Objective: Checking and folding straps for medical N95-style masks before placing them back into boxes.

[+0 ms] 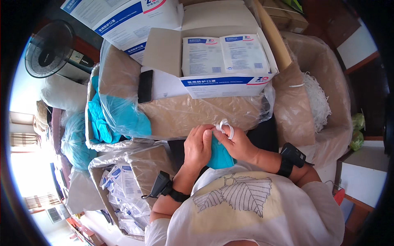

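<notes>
A: Hands first, placed where?

B: Close together at mid-view, just above the printed shirt (232,197): left hand (198,144) and right hand (238,143), both bare, each with a black wrist device on the strap below

A: Noted, and the fingers?

B: On the left, curled and closed on the upper edge of a folded turquoise piece (220,156), thumb laid along the forefinger; on the right, bent and pinching at the same top edge, with a white strap (231,132) looped up across thumb and forefinger; exact grip of the fingertips partly hidden, cannot tell

A: And the turquoise piece, lying where?

B: Hanging between both palms, in front of the shirt, lower end free

A: Around it?

B: Beyond the hands, an open white carton (223,87) holding packets (204,55) side by side; left of it, a black phone (145,87) lying on a white surface; further left, a turquoise pile (97,119) in a lined box; nearer, at lower left, another box, heaped with small white packs (128,184); to the right, a tangle of white cords (316,100) in a plastic-lined box; at far upper left, a dark fan (48,51)
</notes>
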A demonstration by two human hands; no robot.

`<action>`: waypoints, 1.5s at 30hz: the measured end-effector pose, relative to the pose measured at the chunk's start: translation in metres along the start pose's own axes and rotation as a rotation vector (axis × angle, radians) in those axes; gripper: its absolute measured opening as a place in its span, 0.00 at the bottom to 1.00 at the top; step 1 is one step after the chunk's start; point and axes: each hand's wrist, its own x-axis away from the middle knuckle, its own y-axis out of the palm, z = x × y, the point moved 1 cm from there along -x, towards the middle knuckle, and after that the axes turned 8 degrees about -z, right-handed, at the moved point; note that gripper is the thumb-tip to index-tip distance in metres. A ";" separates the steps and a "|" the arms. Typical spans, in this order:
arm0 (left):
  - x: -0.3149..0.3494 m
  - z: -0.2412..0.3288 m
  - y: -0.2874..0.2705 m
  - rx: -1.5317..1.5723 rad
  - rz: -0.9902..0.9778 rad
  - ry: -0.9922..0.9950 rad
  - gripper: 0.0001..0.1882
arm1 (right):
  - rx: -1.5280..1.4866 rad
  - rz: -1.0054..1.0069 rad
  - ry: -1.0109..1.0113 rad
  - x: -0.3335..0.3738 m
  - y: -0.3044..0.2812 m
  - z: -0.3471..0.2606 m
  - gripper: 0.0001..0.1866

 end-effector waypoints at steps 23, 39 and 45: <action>-0.019 -0.049 0.020 -0.104 0.029 -0.278 0.26 | 0.425 -0.424 -0.552 0.006 0.001 -0.029 0.12; -0.024 -0.115 -0.079 0.549 0.419 -0.311 0.23 | -0.228 -0.136 -0.109 0.029 -0.070 -0.024 0.16; -0.034 -0.031 -0.055 1.751 -0.069 0.080 0.22 | -0.358 0.010 0.106 -0.036 -0.072 -0.033 0.13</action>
